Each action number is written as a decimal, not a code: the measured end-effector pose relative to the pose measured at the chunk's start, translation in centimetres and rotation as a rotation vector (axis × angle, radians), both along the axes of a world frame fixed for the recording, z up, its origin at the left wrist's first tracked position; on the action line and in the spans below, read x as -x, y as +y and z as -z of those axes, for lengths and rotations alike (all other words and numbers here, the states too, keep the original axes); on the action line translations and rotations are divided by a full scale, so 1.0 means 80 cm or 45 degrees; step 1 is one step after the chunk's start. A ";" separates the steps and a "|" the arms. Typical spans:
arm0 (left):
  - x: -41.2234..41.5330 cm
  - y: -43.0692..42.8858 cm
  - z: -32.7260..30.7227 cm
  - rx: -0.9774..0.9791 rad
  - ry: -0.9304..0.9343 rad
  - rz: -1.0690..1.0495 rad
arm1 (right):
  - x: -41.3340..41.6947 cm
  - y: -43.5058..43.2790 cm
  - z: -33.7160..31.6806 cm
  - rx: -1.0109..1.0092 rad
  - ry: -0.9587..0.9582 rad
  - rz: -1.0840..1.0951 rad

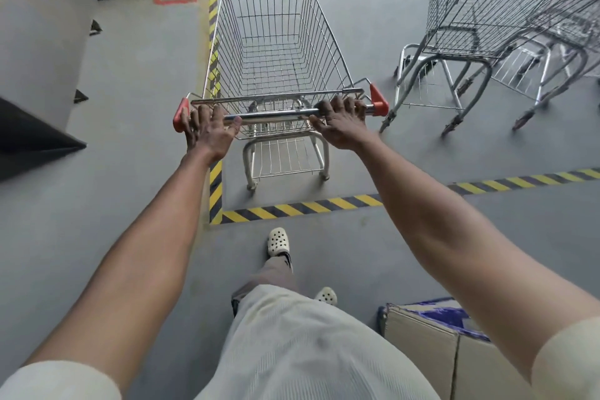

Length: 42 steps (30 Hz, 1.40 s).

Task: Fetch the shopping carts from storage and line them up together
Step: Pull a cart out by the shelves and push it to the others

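A wire shopping cart (276,42) with red corner caps stands straight ahead of me, inside a floor area bordered by yellow-black tape. My left hand (207,128) grips the left end of its chrome handle bar (276,116). On the bar's right end, my right hand (341,123) has its fingers curled over the top. The cart's basket is empty. To the right, two or more nested carts (506,10) stand together, angled away from mine.
Yellow-black hazard tape (302,208) marks a corner on the grey floor under my arms. A grey wall and a dark ledge (32,140) lie to the left. A cardboard box (428,341) sits near my right leg. My feet in white clogs stand behind the tape.
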<state>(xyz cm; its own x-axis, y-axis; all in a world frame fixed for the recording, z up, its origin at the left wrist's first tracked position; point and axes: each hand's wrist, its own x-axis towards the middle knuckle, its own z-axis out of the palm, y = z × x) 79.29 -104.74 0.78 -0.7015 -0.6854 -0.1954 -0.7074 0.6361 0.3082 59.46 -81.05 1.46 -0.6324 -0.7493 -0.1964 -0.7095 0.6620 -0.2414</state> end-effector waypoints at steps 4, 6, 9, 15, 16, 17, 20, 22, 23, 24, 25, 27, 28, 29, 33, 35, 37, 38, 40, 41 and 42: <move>-0.025 0.021 0.004 -0.022 0.028 0.005 | -0.024 0.025 0.002 0.021 0.003 -0.016; -0.034 0.029 0.006 -0.023 0.049 0.000 | -0.032 0.034 0.004 0.039 0.001 -0.021; -0.046 0.040 0.005 -0.021 0.064 -0.009 | -0.045 0.044 0.009 0.060 0.024 -0.011; -0.067 0.052 0.006 -0.028 0.053 0.002 | -0.061 0.060 0.013 0.082 0.039 -0.023; -0.069 0.053 0.008 -0.035 0.050 0.001 | -0.064 0.062 0.014 0.087 0.047 -0.018; -0.071 0.054 0.008 -0.023 0.049 0.004 | -0.067 0.064 0.015 0.096 0.055 -0.013; -0.077 0.058 0.009 0.046 0.043 0.024 | -0.077 0.069 0.017 0.132 0.077 0.000; -0.081 0.061 0.008 0.050 0.066 0.026 | -0.082 0.072 0.018 0.141 0.090 0.008; -0.084 0.064 0.007 0.047 0.078 0.023 | -0.084 0.073 0.018 0.142 0.097 0.011; -0.086 0.065 0.007 0.047 0.086 0.022 | -0.086 0.074 0.019 0.144 0.103 0.012; -0.087 0.067 0.006 0.052 0.088 0.024 | -0.088 0.075 0.020 0.145 0.105 0.013; -0.090 0.069 0.005 0.074 0.081 0.035 | -0.091 0.077 0.021 0.147 0.104 0.013; -0.090 0.070 0.005 0.080 0.078 0.038 | -0.092 0.077 0.021 0.146 0.104 0.014; -0.091 0.070 0.005 0.077 0.077 0.039 | -0.092 0.078 0.021 0.144 0.102 0.016; -0.094 0.067 0.006 0.055 0.072 0.045 | -0.095 0.077 0.022 0.132 0.109 0.032; -0.095 0.067 0.003 0.072 0.070 0.055 | -0.096 0.076 0.022 0.132 0.117 0.039; -0.095 0.070 0.000 0.085 0.066 0.060 | -0.098 0.076 0.021 0.131 0.111 0.040; -0.095 0.071 -0.002 0.083 0.066 0.055 | -0.098 0.076 0.021 0.130 0.112 0.040; -0.096 0.073 -0.002 0.062 0.068 0.046 | -0.099 0.076 0.021 0.131 0.111 0.042; -0.096 0.073 -0.002 0.052 0.071 0.047 | -0.099 0.076 0.021 0.134 0.111 0.043; -0.096 0.072 -0.001 0.044 0.074 0.050 | -0.099 0.076 0.021 0.134 0.107 0.043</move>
